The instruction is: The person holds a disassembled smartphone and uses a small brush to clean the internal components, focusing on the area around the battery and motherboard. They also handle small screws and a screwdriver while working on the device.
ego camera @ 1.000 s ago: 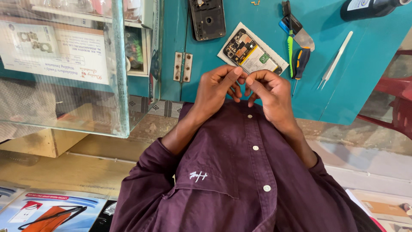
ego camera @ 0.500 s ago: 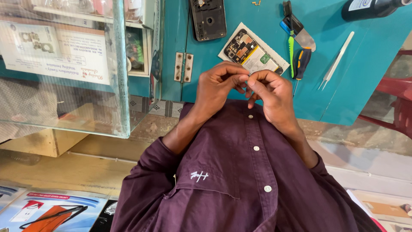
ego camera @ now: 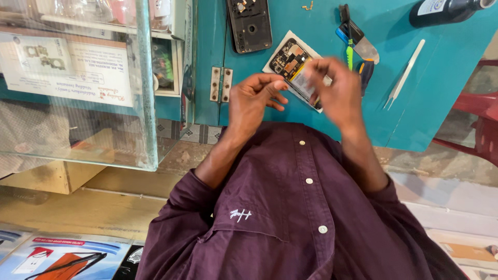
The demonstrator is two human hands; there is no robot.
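Note:
My left hand hovers above the teal table with its fingertips pinched together; nothing shows between them. My right hand is a little to its right, blurred by motion, its fingers over the near end of an opened phone. The phone lies on a white sheet with its circuit board and battery exposed. Whether the right hand holds anything is unclear. The hands are apart and do not touch.
A black phone back cover lies at the far edge. Right of the phone are a green-handled tool, a flat scraper, metal tweezers and a dark bottle. A glass display case stands to the left, a red chair on the right.
Earlier both hands were pinched together over the phone's near edge. Now they have separated, and the right hand is moving out to the right.

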